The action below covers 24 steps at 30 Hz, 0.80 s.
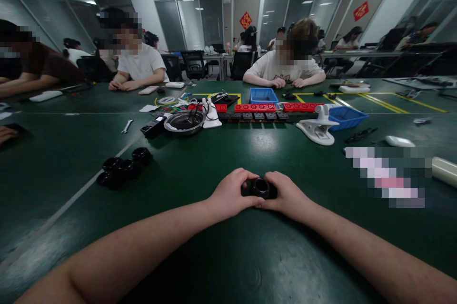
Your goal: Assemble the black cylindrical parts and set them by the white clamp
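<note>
Straight in front of me, a small glossy black round part [262,188] with a hollow centre is low over or on the green table; I cannot tell whether it touches. My left hand [233,192] curls round its left side, and my right hand [286,195] grips its right side. Both thumbs meet at the near edge, and the fingers hide the part's sides. Further left on the table, a cluster of similar black round parts [127,167] sits close together.
Ahead lie a metal bowl [183,124] with dark cables, a white clip stand [317,131], red socket strips [254,107] and a blue bin [263,96]. A wrench [126,126] lies left. A pixelated item [385,175] is on the right. People sit across the table [214,161].
</note>
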Each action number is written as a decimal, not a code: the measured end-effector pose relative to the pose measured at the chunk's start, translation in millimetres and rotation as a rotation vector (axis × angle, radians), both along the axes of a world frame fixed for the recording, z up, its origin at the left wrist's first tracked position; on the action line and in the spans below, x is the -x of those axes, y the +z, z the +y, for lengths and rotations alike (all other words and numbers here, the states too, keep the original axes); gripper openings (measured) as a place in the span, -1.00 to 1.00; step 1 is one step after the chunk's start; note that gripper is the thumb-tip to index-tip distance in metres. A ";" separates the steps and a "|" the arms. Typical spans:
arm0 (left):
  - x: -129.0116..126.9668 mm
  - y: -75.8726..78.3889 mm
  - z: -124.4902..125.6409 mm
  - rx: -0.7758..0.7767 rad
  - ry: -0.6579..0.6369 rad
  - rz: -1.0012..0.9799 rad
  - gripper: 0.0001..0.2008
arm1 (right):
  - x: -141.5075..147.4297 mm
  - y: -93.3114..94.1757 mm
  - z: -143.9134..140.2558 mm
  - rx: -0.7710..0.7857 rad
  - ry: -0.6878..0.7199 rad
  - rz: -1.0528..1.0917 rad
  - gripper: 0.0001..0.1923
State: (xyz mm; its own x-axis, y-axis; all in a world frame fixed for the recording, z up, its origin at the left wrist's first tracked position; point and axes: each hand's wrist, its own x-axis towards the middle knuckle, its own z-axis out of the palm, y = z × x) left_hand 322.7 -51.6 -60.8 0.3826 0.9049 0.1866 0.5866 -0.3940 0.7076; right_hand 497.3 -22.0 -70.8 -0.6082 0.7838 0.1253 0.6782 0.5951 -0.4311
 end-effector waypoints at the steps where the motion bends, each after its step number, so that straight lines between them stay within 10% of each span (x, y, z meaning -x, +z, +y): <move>1: -1.1 -0.3 -1.5 -0.007 0.035 0.002 -0.64 | 2.0 -1.4 -2.8 -0.044 -0.047 -0.024 -0.65; 7: 1.2 -1.7 1.3 -0.037 0.014 -0.002 -0.63 | 3.7 0.5 -9.2 -0.131 -0.079 -0.072 -0.58; 16: 9.8 -1.9 10.4 -0.010 -0.161 -0.029 -0.61 | -11.6 8.7 12.2 0.210 0.324 0.127 -0.72; 24: 7.7 -2.0 9.2 -0.016 -0.166 -0.066 -0.63 | -11.5 6.8 13.6 0.244 0.260 0.145 -0.77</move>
